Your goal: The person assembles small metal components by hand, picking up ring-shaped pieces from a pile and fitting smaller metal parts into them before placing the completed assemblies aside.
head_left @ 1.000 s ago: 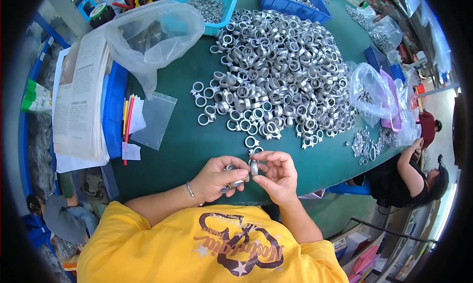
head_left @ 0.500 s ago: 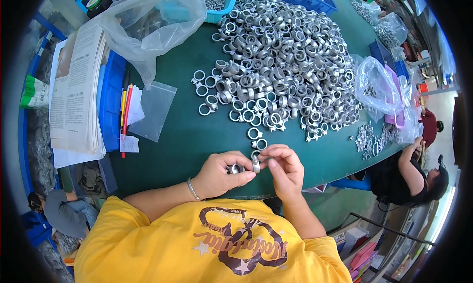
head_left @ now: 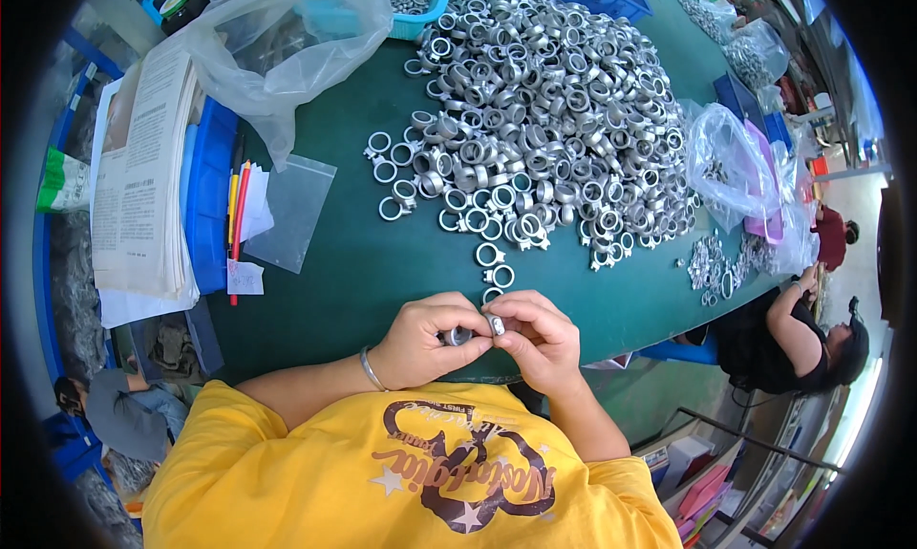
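Note:
Between the fingertips of both hands is a small silver metal ring clamp (head_left: 496,326), its lug side facing up. My left hand (head_left: 420,339) pinches it from the left and keeps another metal ring (head_left: 458,336) in its curled fingers. From the right, my right hand (head_left: 543,344) grips the same clamp with thumb and fingers. Just beyond my fingertips, a short line of loose rings (head_left: 501,277) lies on the green table (head_left: 353,281). It leads up to a large heap of similar silver rings (head_left: 564,119).
Left of the heap lie a clear zip bag (head_left: 294,215), pencils (head_left: 241,215) and a blue tray (head_left: 210,195) beside stacked newspapers (head_left: 143,186). A large plastic bag (head_left: 287,62) sits behind. Small metal parts (head_left: 709,267) lie at right, near a seated person in black (head_left: 778,344).
My right fingers have closed in on the ring clamp, and it has turned so its lug side shows. Both hands are closer together. The view has shifted slightly.

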A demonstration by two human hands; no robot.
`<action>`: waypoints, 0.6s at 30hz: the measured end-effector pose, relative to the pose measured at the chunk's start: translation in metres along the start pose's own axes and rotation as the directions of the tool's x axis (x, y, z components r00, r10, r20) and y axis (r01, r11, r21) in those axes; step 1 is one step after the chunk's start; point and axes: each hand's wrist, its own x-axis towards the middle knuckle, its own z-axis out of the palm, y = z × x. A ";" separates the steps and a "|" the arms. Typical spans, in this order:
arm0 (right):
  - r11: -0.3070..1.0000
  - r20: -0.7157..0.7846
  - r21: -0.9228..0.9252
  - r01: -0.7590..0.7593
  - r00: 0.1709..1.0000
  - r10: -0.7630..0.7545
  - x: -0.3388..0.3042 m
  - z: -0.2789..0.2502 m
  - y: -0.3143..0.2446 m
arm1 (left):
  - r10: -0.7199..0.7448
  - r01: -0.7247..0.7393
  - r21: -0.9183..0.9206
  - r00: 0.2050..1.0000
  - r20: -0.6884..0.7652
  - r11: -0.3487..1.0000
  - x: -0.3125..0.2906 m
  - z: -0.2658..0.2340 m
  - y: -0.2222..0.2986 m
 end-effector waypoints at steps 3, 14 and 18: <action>1.000 -0.006 -0.006 0.005 1.000 -0.005 -0.001 -0.001 0.000 | -0.030 0.030 0.008 0.999 0.013 1.000 0.000 0.000 0.001; 0.994 0.012 -0.063 0.093 0.996 -0.092 0.000 0.001 0.000 | 0.034 -0.034 0.018 0.999 -0.025 0.999 -0.001 0.001 -0.001; 0.990 0.022 -0.089 0.106 0.994 -0.104 0.000 0.001 0.000 | -0.005 0.005 0.026 1.000 -0.013 1.000 -0.001 0.000 0.001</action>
